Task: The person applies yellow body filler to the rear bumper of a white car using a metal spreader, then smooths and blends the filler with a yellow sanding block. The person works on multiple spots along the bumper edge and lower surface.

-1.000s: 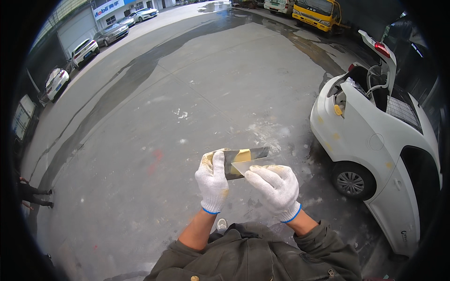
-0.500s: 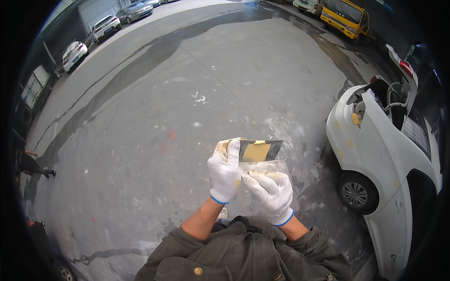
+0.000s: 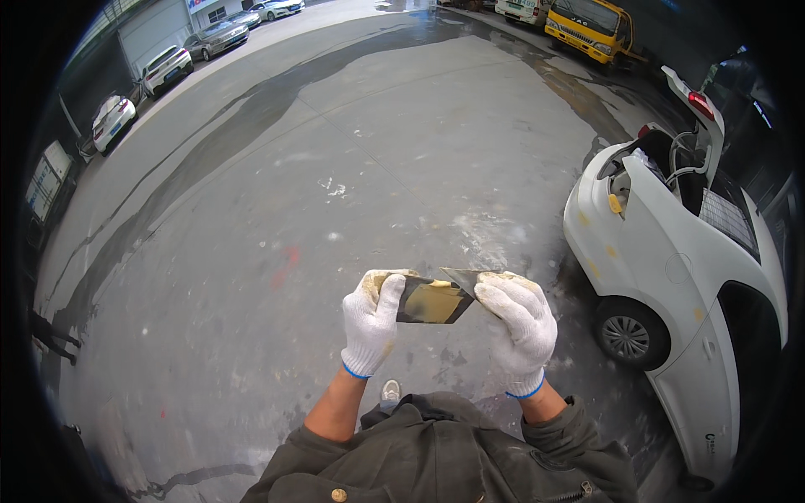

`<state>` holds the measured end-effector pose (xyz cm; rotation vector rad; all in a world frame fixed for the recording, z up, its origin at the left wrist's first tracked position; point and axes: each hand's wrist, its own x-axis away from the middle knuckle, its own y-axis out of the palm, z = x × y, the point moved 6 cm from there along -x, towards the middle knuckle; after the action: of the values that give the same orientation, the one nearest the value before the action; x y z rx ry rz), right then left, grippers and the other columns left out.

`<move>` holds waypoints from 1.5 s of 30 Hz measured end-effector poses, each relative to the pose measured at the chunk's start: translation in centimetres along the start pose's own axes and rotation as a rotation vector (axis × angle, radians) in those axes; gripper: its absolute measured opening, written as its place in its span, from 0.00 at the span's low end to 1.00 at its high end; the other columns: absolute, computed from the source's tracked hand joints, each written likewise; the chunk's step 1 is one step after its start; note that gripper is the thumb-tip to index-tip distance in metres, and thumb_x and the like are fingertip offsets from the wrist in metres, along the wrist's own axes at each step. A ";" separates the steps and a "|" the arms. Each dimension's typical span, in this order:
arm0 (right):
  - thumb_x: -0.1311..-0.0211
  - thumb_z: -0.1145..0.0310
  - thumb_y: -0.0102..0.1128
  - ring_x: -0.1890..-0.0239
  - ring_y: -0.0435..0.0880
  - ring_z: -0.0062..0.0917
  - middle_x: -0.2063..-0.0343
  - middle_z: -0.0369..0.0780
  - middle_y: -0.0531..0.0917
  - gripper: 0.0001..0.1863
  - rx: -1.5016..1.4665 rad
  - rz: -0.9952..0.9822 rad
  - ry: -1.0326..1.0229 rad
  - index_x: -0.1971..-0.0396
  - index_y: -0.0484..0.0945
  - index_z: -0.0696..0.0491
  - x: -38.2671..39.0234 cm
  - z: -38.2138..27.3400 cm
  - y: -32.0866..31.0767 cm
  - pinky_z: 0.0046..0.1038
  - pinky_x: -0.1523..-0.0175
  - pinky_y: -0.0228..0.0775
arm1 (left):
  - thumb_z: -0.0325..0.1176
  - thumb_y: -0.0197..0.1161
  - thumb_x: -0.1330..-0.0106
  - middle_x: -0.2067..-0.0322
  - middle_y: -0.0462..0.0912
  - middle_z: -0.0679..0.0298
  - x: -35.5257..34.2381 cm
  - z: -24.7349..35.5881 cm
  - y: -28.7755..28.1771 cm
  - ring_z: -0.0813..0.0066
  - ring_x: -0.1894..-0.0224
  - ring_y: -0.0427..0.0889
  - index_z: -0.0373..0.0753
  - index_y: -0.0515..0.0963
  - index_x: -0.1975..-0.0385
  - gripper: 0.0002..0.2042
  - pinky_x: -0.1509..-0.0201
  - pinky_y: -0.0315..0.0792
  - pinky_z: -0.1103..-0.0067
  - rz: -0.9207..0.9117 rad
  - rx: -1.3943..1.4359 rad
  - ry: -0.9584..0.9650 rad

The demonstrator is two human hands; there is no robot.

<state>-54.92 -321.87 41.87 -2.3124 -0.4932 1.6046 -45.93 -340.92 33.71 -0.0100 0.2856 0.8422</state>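
In white knit gloves, my left hand (image 3: 369, 325) grips the left end of a dark flat plate (image 3: 412, 295), thumb on its face. A patch of yellow paste (image 3: 433, 303) is smeared across that face. My right hand (image 3: 516, 329) pinches a thin grey spreader (image 3: 459, 277), which is angled over the plate's upper right edge and touches it or lies just above it; I cannot tell which. Both hands are held close together in front of my body, above the concrete floor.
A white car (image 3: 650, 239) with open rear hatch and yellow patches on its body stands close on my right. A yellow truck (image 3: 587, 29) and parked cars (image 3: 163, 69) line the far edges. A person's dark-clad leg (image 3: 52, 334) shows at the far left.
The spreader has moved from below and across the paste to the plate's upper right. The paste patch looks more smeared. My right hand has shifted right; my left stays gripping the plate.
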 end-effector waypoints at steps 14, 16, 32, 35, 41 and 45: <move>0.56 0.75 0.70 0.57 0.88 0.33 0.54 0.34 0.88 0.23 0.253 -0.089 -0.151 0.54 0.89 0.48 0.4 -0.4 -0.4 0.33 0.51 0.80 | 0.33 0.57 0.19 0.64 0.88 0.62 0.4 0.8 1.9 0.82 0.63 0.82 0.30 0.83 0.57 0.12 0.56 0.78 0.81 0.104 -0.008 0.009; 0.57 0.72 0.69 0.58 0.87 0.30 0.54 0.32 0.88 0.24 0.213 -0.131 -0.191 0.53 0.89 0.46 3.2 -1.2 2.2 0.34 0.52 0.80 | 0.33 0.57 0.19 0.64 0.87 0.63 0.7 0.7 2.3 0.82 0.62 0.82 0.30 0.82 0.56 0.12 0.56 0.78 0.81 0.136 -0.013 0.033; 0.58 0.70 0.69 0.60 0.86 0.28 0.57 0.34 0.88 0.25 0.141 -0.095 -0.196 0.53 0.88 0.49 3.3 -0.8 1.2 0.32 0.56 0.80 | 0.34 0.56 0.18 0.62 0.86 0.63 1.3 -0.7 2.0 0.81 0.59 0.81 0.30 0.81 0.55 0.12 0.52 0.77 0.80 0.209 0.061 -0.031; 0.59 0.71 0.69 0.53 0.85 0.30 0.55 0.34 0.86 0.25 0.121 -0.165 -0.159 0.54 0.88 0.48 5.2 -0.3 3.3 0.34 0.50 0.77 | 0.34 0.55 0.18 0.61 0.86 0.63 1.4 -0.1 2.8 0.81 0.58 0.81 0.30 0.81 0.55 0.12 0.51 0.77 0.80 0.206 0.093 0.022; 0.58 0.73 0.71 0.61 0.85 0.29 0.57 0.35 0.87 0.24 0.034 -0.143 -0.165 0.54 0.87 0.48 3.8 -0.7 1.0 0.33 0.55 0.78 | 0.34 0.55 0.18 0.61 0.87 0.61 0.8 -1.0 0.8 0.80 0.59 0.82 0.29 0.80 0.55 0.12 0.51 0.78 0.80 0.233 0.037 0.024; 0.42 0.81 0.67 0.56 0.88 0.32 0.56 0.42 0.90 0.15 -0.275 -0.122 0.200 0.54 0.87 0.57 0.2 2.0 -1.9 0.31 0.50 0.81 | 0.33 0.57 0.20 0.64 0.88 0.62 1.5 -0.9 2.7 0.81 0.62 0.83 0.29 0.82 0.56 0.12 0.54 0.79 0.81 -0.050 0.015 0.011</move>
<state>-56.98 -320.02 41.81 -2.5489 -0.8327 1.3015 -47.22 -338.13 32.74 -0.0080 0.3003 0.7905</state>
